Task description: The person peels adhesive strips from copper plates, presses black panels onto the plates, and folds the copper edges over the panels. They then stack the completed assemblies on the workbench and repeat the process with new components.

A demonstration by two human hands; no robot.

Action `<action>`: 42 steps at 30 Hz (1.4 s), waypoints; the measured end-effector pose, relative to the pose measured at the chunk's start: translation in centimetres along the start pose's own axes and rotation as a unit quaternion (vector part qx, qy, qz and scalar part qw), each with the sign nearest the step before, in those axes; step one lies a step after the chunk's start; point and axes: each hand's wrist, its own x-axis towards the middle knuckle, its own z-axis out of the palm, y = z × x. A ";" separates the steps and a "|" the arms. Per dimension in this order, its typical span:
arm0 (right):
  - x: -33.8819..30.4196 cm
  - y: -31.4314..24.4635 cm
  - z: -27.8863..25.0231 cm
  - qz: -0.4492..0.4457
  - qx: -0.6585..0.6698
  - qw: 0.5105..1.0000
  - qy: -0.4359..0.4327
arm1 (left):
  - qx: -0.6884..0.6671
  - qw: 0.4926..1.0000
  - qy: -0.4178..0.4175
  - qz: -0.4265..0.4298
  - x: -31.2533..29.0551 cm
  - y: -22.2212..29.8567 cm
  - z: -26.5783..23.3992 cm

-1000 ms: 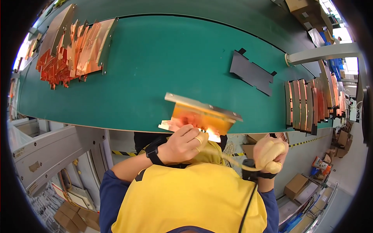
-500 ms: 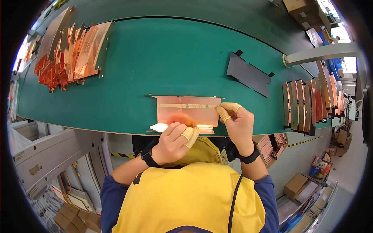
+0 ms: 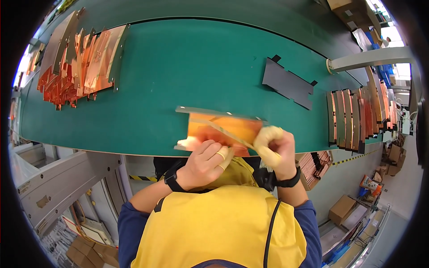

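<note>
A bent copper-coloured sheet-metal panel with folded edges is at the near edge of the green table, slightly tilted and blurred. My left hand is closed on its near edge, fingertips curled over the metal. A pale adhesive-tape strip slants across the panel, its right end lifted off the face. My right hand pinches that end beside the panel's right side. Pale yellow finger cots cover some fingers of both hands. How the left fingers sit under the panel is hidden.
On the green tabletop, a dark grey tabbed sheet lies to the right. Copper panels pile up at far left; a row of upright panels stands at right. A grey metal arm reaches in above that row.
My right hand has moved down and slightly right, pulling the tape strip's right end off the panel. The panel has tilted and shifted slightly right; my left hand keeps its hold.
</note>
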 end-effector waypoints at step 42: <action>1.7 0.8 -11.2 -0.031 -0.530 0.838 0.127 | 0.151 0.968 0.027 -0.199 0.0 0.5 -3.9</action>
